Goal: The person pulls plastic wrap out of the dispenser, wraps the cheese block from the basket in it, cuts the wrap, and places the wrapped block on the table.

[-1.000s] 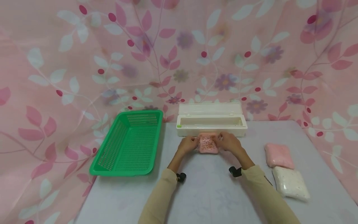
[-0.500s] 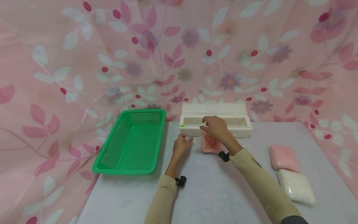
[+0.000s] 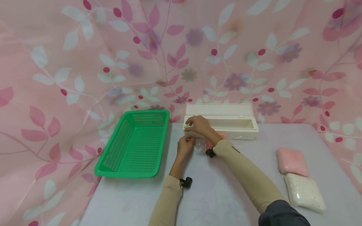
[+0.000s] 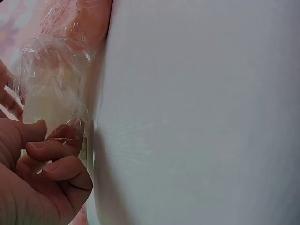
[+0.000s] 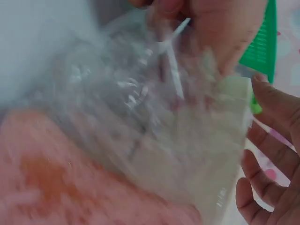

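Observation:
My left hand [image 3: 185, 146] is just left of a reddish-pink block [image 3: 209, 143], its fingers curled and pinching the edge of clear plastic film [image 4: 56, 84]. The film stretches from the block to those fingers. In the right wrist view the block [image 5: 70, 173] shows a brownish patch, and the film [image 5: 131, 89] runs up to the left hand [image 5: 211, 28]. My right hand [image 3: 199, 125] reaches over the left end of a long white box [image 3: 240, 134], which looks like a cling film dispenser with its lid raised. Its fingers are spread near a small green slider [image 5: 256, 107], holding nothing visible. The right forearm partly hides the block.
A green plastic basket [image 3: 158, 157] stands on the left of the table. At the right lie a pink wrapped pack [image 3: 292, 161] and a white wrapped pack [image 3: 305, 192]. A floral pink cloth [image 3: 181, 56] hangs behind the table [image 3: 215, 194].
Both hands were at the block's sides; the left has drawn leftward with film. The right has let go, risen and swept left across the box to its green slider end.

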`<state>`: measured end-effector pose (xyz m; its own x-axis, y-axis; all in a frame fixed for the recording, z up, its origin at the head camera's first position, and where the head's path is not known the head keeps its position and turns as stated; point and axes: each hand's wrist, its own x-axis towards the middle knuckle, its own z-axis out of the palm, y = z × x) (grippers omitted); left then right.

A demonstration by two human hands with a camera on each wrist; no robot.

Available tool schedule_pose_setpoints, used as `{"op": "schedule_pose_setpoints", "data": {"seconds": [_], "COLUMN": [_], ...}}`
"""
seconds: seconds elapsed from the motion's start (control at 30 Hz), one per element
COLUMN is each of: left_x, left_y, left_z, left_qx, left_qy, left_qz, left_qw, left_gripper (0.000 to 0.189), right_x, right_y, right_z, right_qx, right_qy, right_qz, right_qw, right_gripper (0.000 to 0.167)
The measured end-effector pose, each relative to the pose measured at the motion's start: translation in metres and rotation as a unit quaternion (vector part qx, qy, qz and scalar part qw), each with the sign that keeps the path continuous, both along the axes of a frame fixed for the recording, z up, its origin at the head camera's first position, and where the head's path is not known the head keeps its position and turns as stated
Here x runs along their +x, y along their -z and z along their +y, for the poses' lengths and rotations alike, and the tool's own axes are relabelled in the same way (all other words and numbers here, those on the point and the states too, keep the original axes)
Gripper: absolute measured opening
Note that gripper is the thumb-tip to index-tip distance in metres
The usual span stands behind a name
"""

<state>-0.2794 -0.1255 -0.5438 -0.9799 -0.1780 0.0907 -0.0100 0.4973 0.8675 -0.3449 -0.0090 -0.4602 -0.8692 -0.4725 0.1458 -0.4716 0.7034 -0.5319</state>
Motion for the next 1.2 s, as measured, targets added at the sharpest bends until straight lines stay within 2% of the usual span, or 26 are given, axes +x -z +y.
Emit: {"op": "schedule_pose_setpoints", "data": {"seconds": [0.17,0.27,0.4,0.5,0.6,0.7,0.8,0.97,1.07,1.2], "left_x": [-0.001,-0.002,-0.003,-0.006,-0.01,-0.014,-0.018,-0.027,-0.031,-0.033], "left_y": [-0.003,-0.006,-0.011,-0.012,-0.011,-0.01,-0.008,-0.002,0.001,0.001], "left_z": [0.001,-0.001,-0.004,-0.007,-0.011,-0.016,-0.02,-0.03,-0.033,-0.035], "left_qx": [0.009,0.0,-0.003,0.001,0.017,0.045,0.071,0.131,0.157,0.149], "left_qy": [-0.004,-0.045,-0.113,-0.128,-0.11,-0.069,-0.031,0.011,0.025,0.023], "left_qz": [0.005,0.012,0.014,0.022,0.045,0.072,0.084,0.072,0.061,0.054], "left_qw": [0.9999,0.9989,0.9935,0.9915,0.9928,0.994,0.9934,0.9887,0.9853,0.9871], "left_gripper": [0.023,0.021,0.033,0.048,0.058,0.062,0.064,0.061,0.061,0.062], "right_x": [0.0,0.0,0.001,0.0,-0.001,-0.002,-0.003,-0.003,-0.002,-0.002], "right_y": [0.002,0.002,0.003,0.003,0.004,0.005,0.006,0.007,0.007,0.007], "right_z": [-0.004,-0.007,-0.009,-0.009,-0.009,-0.009,-0.01,-0.01,-0.01,-0.009], "right_qx": [-0.035,-0.046,-0.046,-0.043,-0.042,-0.04,-0.037,-0.036,-0.038,-0.044], "right_qy": [0.024,0.041,0.055,0.06,0.062,0.066,0.069,0.067,0.068,0.071], "right_qz": [-0.013,-0.015,-0.025,-0.028,-0.026,-0.026,-0.03,-0.037,-0.04,-0.047], "right_qw": [0.999,0.998,0.9971,0.9969,0.9969,0.9967,0.9964,0.9964,0.9962,0.9954], "right_gripper": [0.027,0.019,0.016,0.016,0.017,0.017,0.017,0.016,0.015,0.017]}}
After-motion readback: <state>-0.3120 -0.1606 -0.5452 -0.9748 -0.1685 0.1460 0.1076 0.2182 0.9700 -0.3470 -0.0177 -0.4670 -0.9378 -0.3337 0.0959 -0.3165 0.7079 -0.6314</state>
